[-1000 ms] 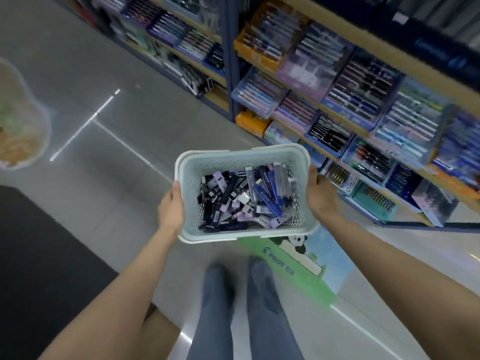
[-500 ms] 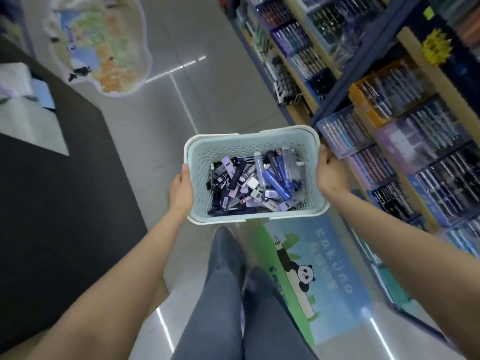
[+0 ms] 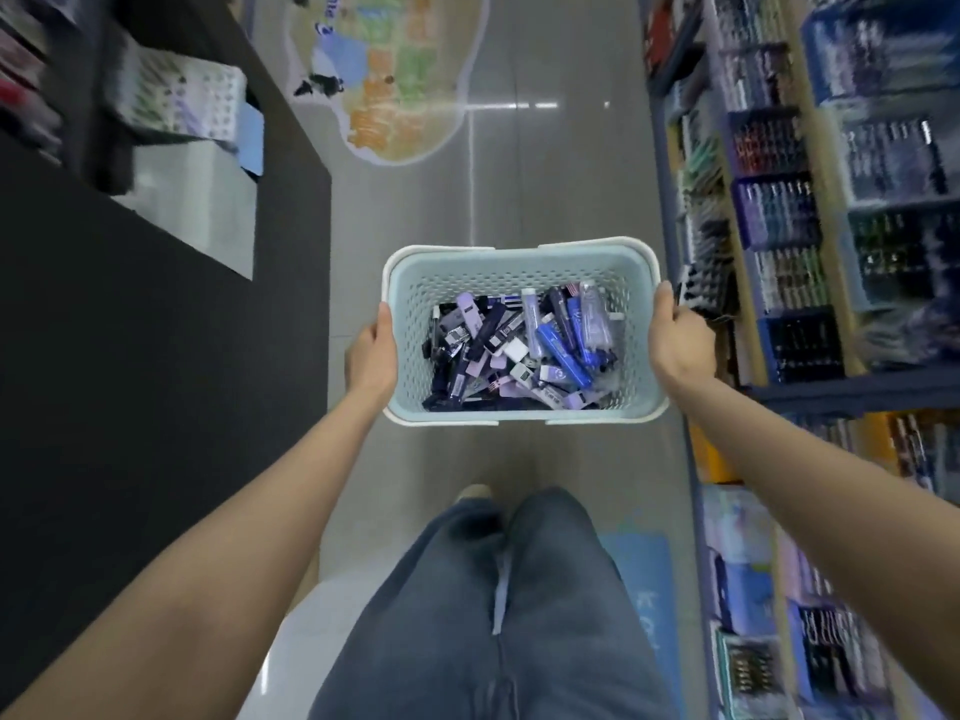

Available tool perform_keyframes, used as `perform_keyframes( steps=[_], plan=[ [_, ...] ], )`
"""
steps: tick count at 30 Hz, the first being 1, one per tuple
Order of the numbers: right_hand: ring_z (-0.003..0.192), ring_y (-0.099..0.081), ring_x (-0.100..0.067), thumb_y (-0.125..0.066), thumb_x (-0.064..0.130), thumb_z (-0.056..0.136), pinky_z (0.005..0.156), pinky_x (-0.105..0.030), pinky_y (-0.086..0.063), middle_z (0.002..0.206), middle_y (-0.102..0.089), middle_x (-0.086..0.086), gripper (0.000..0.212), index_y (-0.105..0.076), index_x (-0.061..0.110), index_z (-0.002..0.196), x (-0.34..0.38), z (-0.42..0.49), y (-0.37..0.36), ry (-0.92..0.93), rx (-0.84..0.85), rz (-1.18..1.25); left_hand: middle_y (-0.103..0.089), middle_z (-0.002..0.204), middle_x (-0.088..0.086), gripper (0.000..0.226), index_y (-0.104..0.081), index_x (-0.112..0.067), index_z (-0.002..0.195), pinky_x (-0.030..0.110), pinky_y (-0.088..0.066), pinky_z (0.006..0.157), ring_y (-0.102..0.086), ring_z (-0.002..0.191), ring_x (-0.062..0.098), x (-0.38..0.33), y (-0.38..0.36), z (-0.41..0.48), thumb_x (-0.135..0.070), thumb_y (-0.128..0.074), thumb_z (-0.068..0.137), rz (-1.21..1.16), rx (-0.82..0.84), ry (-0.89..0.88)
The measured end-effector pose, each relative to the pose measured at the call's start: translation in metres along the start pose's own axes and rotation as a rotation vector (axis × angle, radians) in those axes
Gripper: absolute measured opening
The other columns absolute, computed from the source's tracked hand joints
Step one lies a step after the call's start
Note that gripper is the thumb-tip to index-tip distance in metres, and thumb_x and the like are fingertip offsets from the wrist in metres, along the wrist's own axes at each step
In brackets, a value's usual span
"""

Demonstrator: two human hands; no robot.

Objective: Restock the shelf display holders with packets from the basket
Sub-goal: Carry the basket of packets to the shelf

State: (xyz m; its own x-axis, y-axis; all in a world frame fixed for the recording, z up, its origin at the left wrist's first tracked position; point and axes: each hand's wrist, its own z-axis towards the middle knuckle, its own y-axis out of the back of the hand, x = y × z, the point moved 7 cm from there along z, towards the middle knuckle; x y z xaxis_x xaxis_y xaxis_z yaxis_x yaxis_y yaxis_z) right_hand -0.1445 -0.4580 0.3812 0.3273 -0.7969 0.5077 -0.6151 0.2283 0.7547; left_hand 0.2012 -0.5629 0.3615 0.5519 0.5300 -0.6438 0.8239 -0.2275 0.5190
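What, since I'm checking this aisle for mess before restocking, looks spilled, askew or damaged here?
Nothing stands out. The packets lie in a loose jumble, but all inside the basket, which the left hand and right hand grip by its side rims. None lies on the floor. The shelf display holders are too blurred to judge.

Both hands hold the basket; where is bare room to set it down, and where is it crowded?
Free: the grey floor strip between the black counter and the shelf holders, from the basket ahead to the floor sticker. Crowded: those holders look packed, and packets fill the basket.
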Motion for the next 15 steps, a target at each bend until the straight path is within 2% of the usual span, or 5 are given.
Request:
perform_keyframes(
  steps=[2, 5, 7, 12, 15],
  plan=[
    [0.076, -0.056, -0.030, -0.018, 0.063, 0.093, 0.071, -0.039, -0.046, 0.077, -0.057, -0.007, 0.062, -0.053, 0.016, 0.071, 0.030, 0.032, -0.001, 0.041, 0.019, 0.003, -0.057, 0.103, 0.005, 0.058, -0.059, -0.010, 0.114, 0.036, -0.043, 0.089, -0.053, 0.094, 0.024, -0.023, 0.001, 0.019, -0.051, -0.021, 0.098, -0.005, -0.030, 0.012],
    [0.068, -0.052, -0.026, -0.018, 0.060, 0.094, 0.064, -0.035, -0.043, 0.069, -0.052, -0.004, 0.061, -0.048, 0.016, 0.066, 0.073, 0.084, 0.001, 0.082, 0.046, -0.012, -0.061, 0.103, 0.011, 0.057, -0.059, -0.008, 0.104, 0.044, -0.046, 0.092, -0.058, 0.097, 0.028, -0.062, -0.004, 0.052, -0.051, -0.022, 0.098, -0.023, -0.073, 0.034],
    [0.065, -0.050, -0.024, -0.019, 0.059, 0.095, 0.061, -0.033, -0.038, 0.065, -0.049, -0.003, 0.059, -0.043, 0.017, 0.061, 0.103, 0.120, 0.005, 0.121, 0.067, 0.000, -0.061, 0.106, 0.012, 0.056, -0.058, -0.009, 0.104, 0.043, -0.046, 0.092, -0.058, 0.097, 0.027, -0.090, -0.011, 0.075, -0.051, -0.022, 0.098, -0.053, -0.097, 0.048],
    [0.061, -0.046, -0.021, -0.019, 0.056, 0.097, 0.057, -0.032, -0.034, 0.064, -0.047, -0.003, 0.058, -0.042, 0.015, 0.062, 0.186, 0.210, 0.021, 0.229, 0.089, -0.051, -0.060, 0.112, 0.009, 0.059, -0.058, -0.007, 0.117, 0.038, -0.042, 0.092, -0.054, 0.101, 0.024, -0.159, -0.028, 0.130, -0.049, -0.021, 0.099, -0.114, -0.167, 0.065],
    [0.065, -0.048, -0.024, -0.018, 0.058, 0.096, 0.063, -0.033, -0.037, 0.063, -0.046, -0.001, 0.058, -0.041, 0.018, 0.061, 0.236, 0.259, 0.024, 0.278, 0.082, -0.104, -0.056, 0.110, 0.005, 0.058, -0.056, -0.008, 0.123, 0.034, -0.039, 0.091, -0.051, 0.101, 0.021, -0.196, -0.034, 0.165, -0.048, -0.021, 0.099, -0.183, -0.200, 0.084]
  ],
)
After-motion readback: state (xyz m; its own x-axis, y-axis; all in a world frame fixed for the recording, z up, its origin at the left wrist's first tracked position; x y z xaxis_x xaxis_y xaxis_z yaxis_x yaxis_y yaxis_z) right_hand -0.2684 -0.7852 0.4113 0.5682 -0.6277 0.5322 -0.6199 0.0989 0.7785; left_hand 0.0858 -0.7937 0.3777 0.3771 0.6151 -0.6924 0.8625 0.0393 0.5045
